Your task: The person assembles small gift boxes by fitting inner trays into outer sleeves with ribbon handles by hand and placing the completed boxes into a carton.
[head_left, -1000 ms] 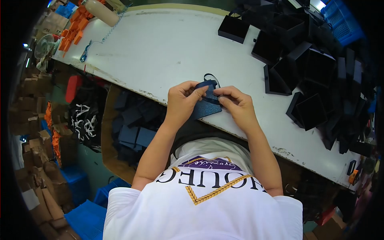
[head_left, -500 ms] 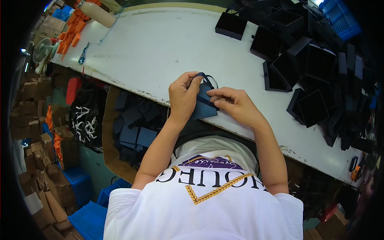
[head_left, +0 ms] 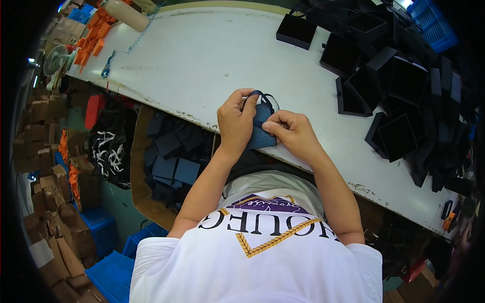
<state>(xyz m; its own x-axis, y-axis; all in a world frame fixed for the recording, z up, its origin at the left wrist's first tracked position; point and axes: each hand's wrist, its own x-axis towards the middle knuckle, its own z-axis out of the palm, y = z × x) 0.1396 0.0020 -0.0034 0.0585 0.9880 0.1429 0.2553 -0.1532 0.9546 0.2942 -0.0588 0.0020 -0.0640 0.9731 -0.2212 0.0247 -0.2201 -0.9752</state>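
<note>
Over the table's near edge, my left hand [head_left: 236, 121] is closed on a small dark-blue textured box piece [head_left: 261, 138]. Its thumb and forefinger also pinch a dark-blue ribbon [head_left: 272, 97] that loops above the piece. From the other side, my right hand [head_left: 295, 132] presses thumb and forefinger together on a ribbon band at the middle of the piece. Both hands cover part of the piece and the band.
Open black boxes [head_left: 296, 31] and a large pile of black box parts [head_left: 404, 81] lie on the white table [head_left: 192, 55] at right. Below the edge, a carton [head_left: 139, 189] holds dark-blue boxes. A beige bottle [head_left: 126, 15] and orange pieces [head_left: 93, 43] are far left.
My right hand has drawn its fingers into a tighter pinch at the ribbon band. The blue piece shows more of its textured face. The whole view has shifted slightly.
</note>
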